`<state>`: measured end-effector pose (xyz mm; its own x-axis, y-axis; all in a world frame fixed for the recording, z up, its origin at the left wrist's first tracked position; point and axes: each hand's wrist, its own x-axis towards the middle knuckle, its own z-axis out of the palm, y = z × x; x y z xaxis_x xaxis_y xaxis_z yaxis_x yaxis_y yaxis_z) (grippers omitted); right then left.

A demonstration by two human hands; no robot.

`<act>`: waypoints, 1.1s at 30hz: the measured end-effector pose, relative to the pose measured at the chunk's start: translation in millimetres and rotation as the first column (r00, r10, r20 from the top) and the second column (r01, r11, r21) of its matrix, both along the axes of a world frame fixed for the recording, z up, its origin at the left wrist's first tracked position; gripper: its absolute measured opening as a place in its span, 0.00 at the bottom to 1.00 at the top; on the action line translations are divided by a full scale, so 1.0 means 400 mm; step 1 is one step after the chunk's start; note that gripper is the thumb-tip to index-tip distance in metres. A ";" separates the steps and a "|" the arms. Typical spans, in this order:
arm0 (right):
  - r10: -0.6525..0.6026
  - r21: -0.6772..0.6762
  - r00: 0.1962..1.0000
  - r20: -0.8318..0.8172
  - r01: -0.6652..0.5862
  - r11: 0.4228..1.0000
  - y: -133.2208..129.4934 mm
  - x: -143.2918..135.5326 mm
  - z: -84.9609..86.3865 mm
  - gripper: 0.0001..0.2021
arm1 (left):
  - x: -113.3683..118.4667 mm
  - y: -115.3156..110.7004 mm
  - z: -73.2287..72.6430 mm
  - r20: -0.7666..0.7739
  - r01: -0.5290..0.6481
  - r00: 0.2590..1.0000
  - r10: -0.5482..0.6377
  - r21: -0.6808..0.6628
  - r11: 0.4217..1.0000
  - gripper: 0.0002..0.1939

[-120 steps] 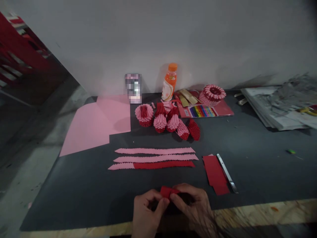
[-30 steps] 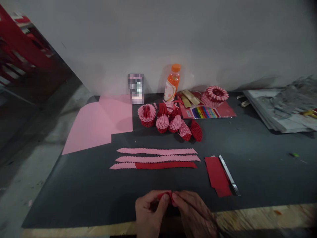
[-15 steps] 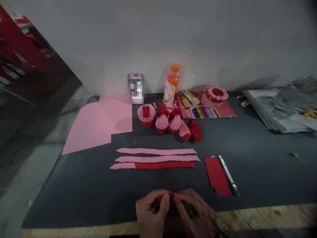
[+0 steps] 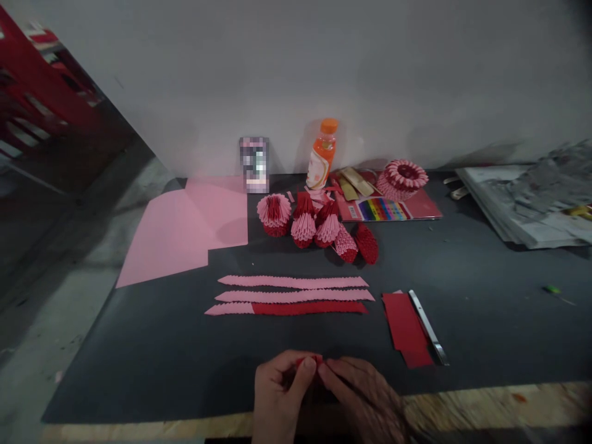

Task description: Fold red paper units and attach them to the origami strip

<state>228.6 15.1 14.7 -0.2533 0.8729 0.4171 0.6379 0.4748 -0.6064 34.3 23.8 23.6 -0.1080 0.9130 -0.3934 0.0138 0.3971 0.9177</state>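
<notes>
Between thumb and fingers, my left hand (image 4: 283,385) pinches a small piece of red paper (image 4: 316,359) near the table's front edge. My right hand (image 4: 357,388) is closed at the same piece, its fingertips pressed to the right end; part of the paper is hidden by the fingers. Beyond my hands lie two pink zigzag strips of folded paper (image 4: 296,296) and one pink-and-red strip (image 4: 305,309), side by side. To the right, a stack of red paper rectangles (image 4: 406,327) rests beside a metal blade-like strip (image 4: 428,327).
Folded-paper pieces (image 4: 303,228) stand at the back, near an orange bottle (image 4: 322,154) and a propped phone (image 4: 254,165). A round paper basket (image 4: 403,179) sits on a coloured-paper pack (image 4: 383,209). Pink sheets (image 4: 176,234) lie left; a plastic-topped paper pile (image 4: 504,209) lies right.
The red paper between my fingers has turned slightly and shows more of its upper edge. My left thumb and right fingers have shifted a little; the things on the table stay put.
</notes>
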 end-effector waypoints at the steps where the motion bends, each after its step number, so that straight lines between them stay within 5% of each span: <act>1: 0.009 0.006 1.000 -0.001 -0.009 1.000 -0.001 0.002 -0.004 0.17 | 0.001 0.001 -0.001 0.008 0.003 1.000 -0.003 -0.003 1.000 0.27; 6: 0.107 0.135 0.994 -0.013 -0.105 0.985 0.005 0.021 0.002 0.24 | 0.001 -0.004 -0.016 0.059 0.022 0.998 -0.020 -0.028 0.999 0.28; 10: 0.157 0.143 0.988 -0.002 -0.155 0.978 0.024 0.018 0.031 0.20 | -0.011 -0.007 -0.029 -0.014 0.052 0.999 -0.051 0.016 0.999 0.25; 16: -0.114 -0.124 0.917 -0.382 0.072 0.990 0.033 -0.043 0.021 0.04 | 0.000 -0.020 -0.024 -0.175 0.029 0.985 -0.006 0.133 0.991 0.20; 20: -0.160 -0.182 0.924 -0.348 0.101 0.978 0.027 -0.063 0.008 0.04 | 0.016 -0.029 -0.022 -0.264 -0.021 0.962 0.066 0.168 0.986 0.18; 26: -0.286 -0.170 0.893 -0.347 0.240 0.956 0.027 -0.067 0.003 0.08 | 0.003 -0.013 -0.040 0.011 0.004 1.000 -0.004 0.024 1.000 0.29; 33: -0.328 -0.200 0.881 -0.341 0.273 0.941 0.032 -0.080 0.013 0.11 | 0.010 -0.004 -0.025 -0.004 0.014 1.000 -0.014 0.063 0.998 0.21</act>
